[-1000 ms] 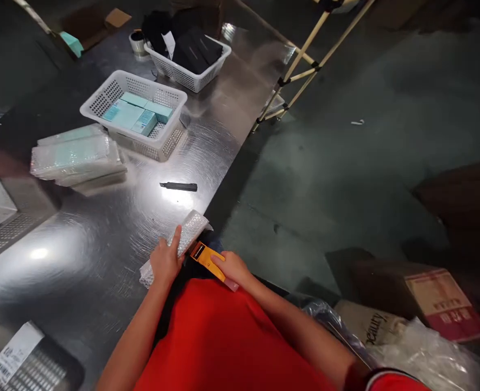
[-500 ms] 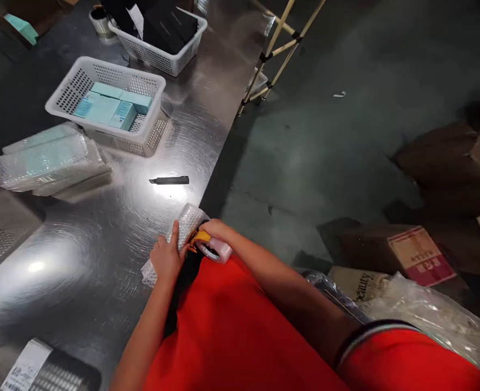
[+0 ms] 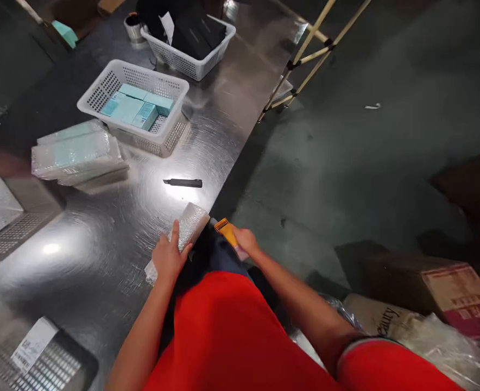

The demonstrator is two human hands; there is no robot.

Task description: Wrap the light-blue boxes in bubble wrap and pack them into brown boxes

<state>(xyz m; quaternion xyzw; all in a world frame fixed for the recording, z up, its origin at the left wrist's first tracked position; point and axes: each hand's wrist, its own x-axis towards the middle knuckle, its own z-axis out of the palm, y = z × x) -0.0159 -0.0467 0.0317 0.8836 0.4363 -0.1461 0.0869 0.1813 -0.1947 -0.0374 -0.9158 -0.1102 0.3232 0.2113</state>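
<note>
A bubble-wrapped package [image 3: 191, 224] lies at the near edge of the metal table. My left hand [image 3: 169, 256] holds it down, index finger along its top and thumb on the near side. My right hand [image 3: 245, 242] is closed around a tape dispenser [image 3: 227, 230] with an orange-yellow front, just off the table edge and right of the package. Between dispenser and package there is a small gap. Beyond the package, a black utility knife [image 3: 183, 183] lies on the table with its tip to the left.
A white basket [image 3: 175, 130] holds light-blue boxes; left of it is a stack of bubble-wrapped packages [image 3: 79, 152]. Farther back stand a basket [image 3: 191, 66] of black items and a tape roll [image 3: 134, 28]. Cartons [image 3: 460, 293] and plastic bags [image 3: 447, 342] are on the floor at right.
My right hand has drawn the tape dispenser away from the package, to the right, and turned it. My left hand stays on the package. The view has shifted a little left.
</note>
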